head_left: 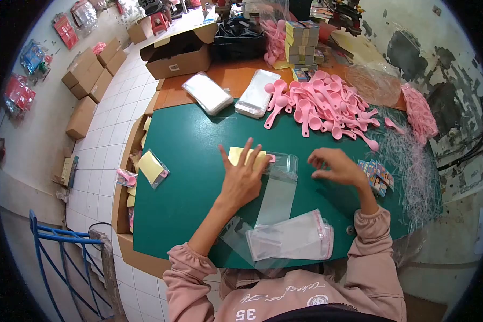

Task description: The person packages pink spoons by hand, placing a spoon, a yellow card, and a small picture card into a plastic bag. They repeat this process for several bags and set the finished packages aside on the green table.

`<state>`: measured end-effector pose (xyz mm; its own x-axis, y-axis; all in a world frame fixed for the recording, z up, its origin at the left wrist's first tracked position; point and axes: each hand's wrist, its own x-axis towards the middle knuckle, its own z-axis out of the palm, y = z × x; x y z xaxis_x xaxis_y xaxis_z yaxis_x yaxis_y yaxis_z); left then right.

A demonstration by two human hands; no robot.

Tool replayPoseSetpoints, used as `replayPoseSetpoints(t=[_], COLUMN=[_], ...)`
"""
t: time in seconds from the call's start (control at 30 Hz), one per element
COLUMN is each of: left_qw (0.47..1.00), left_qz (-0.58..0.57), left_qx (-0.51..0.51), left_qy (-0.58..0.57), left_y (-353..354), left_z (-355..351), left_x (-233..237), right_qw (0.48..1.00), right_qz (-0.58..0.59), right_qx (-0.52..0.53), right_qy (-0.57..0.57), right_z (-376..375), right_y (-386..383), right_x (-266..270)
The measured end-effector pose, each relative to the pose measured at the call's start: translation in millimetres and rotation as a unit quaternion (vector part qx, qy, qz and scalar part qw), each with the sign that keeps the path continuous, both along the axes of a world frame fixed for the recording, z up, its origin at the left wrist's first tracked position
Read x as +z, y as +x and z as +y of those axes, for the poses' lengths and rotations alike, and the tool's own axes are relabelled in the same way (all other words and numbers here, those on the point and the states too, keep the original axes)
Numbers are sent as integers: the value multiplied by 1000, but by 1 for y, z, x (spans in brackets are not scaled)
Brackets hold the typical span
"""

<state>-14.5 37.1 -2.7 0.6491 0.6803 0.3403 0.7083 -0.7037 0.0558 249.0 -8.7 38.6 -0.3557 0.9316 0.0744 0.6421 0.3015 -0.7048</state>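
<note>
My left hand (243, 177) lies with spread fingers over a clear plastic bag (285, 165) holding a yellow card (236, 154). A bit of pink spoon (272, 158) shows at the card's right end; the rest is hidden. My right hand (335, 165) is raised to the right of the bag, apart from it, its fingers loosely curled with a gap to the thumb and nothing visible in them. A flat clear bag strip (278, 201) lies below the left hand. Nearer me is a stack of clear bags (295, 236).
A pile of pink spoons (333, 102) covers the back right. Small printed cards (377, 177) lie right of my right hand. Two bundles of bags, white stack (206, 94) and clear stack (256, 94), sit at the back. A packed yellow card (151, 167) lies at the left edge.
</note>
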Motion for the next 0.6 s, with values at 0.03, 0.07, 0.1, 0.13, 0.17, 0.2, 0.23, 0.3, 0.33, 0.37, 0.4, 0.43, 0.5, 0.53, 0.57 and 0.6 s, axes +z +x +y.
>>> replayPoseSetpoints(t=[0.03, 0.07, 0.1, 0.13, 0.17, 0.2, 0.23, 0.3, 0.33, 0.37, 0.4, 0.43, 0.5, 0.53, 0.57, 0.6], left_qw=[999, 996, 996, 996, 995, 992, 992, 988, 987, 987, 987, 986, 987, 987, 987, 984], left_qz=[-29, -59, -61, -58, -54, -60, -61, -71, -76, -75, -81, -87, -88, -90, -88, -118], left_qx=[-22, -45, -44, -54, -65, -80, -81, -109, -118, -118, -123, -127, -126, -129, -130, -132], left_qy=[21, 43, 43, 44, 45, 75, 76, 78, 76, 76, 70, 63, 52, 41, 40, 17], left_y=[5, 9, 13, 17, 21, 23, 23, 24, 21, 18, 15, 11, 0, -6, -12, -19], left_z=[-4, -7, -8, -8, -8, -8, -8, -8, -9, -10, -11, -13, -16, -18, -20, -21], left_x=[-3, -6, -10, -14, -16, -12, -13, -14, -11, -8, -7, -5, -3, -3, -3, -4], right_qw=[1000, 1000, 999, 1000, 1000, 997, 991, 991, 991, 991, 992, 993, 997, 998, 997, 996], right_qz=[-3, -6, -10, -11, -13, -61, -108, -104, -99, -98, -76, -53, 0, 51, 53, 81], right_qx=[-3, -7, -11, -3, -3, -2, -2, 6, 16, 16, 19, 23, 35, 44, 43, 43], right_qy=[-14, -27, -40, -1, 0, 41, 81, 86, 88, 88, 96, 104, 62, 20, 19, 8], right_z=[-6, -10, -14, -14, -13, -12, -11, -8, -7, -6, -6, -5, -5, -6, -7, -9], right_y=[-9, -19, -27, -33, -37, -41, -43, -47, -48, -48, -49, -50, -48, -47, -47, -46], right_x=[-2, -4, -4, -10, -13, -15, -17, -21, -23, -25, -27, -28, -23, -20, -18, -15])
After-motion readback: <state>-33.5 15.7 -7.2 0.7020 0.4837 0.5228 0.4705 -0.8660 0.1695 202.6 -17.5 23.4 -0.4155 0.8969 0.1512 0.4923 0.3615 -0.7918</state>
